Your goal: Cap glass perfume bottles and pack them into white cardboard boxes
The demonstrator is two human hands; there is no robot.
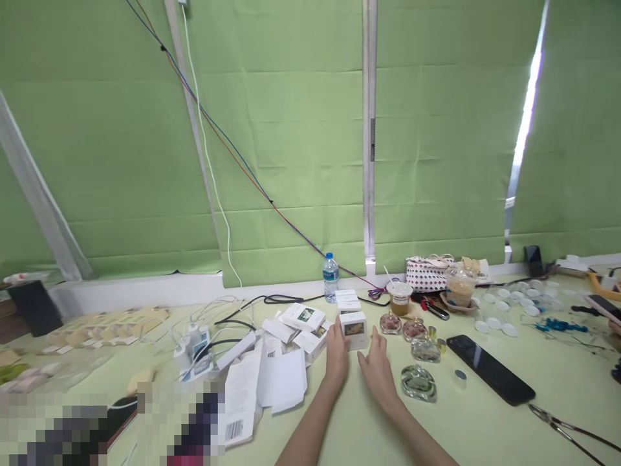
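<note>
From my remote seat I see, at the far left, a black box-shaped object (33, 307), then rows of small packets (104, 327) on the pale green table (339, 430). Right of those sits a white power strip (196, 356) with cables, and nearer, opened white cartons (240, 395). A loose pile of small white boxes (303, 317) comes next, with a water bottle (330, 279) on the far side.

In the middle stands the picture-fronted box (354, 329), upright, in front of similar boxes (347, 299). My left hand (337, 353) lies along its left side; I cannot tell how firmly it grips. My right hand (377, 369) is partly open at the box's near right corner, fingers spread, and I cannot tell whether it touches.

Farther right are glass bottles (418, 383), a drink cup (400, 301), a patterned pouch (427, 274), a black phone (490, 369) and, nearest, pliers (557, 424).
</note>
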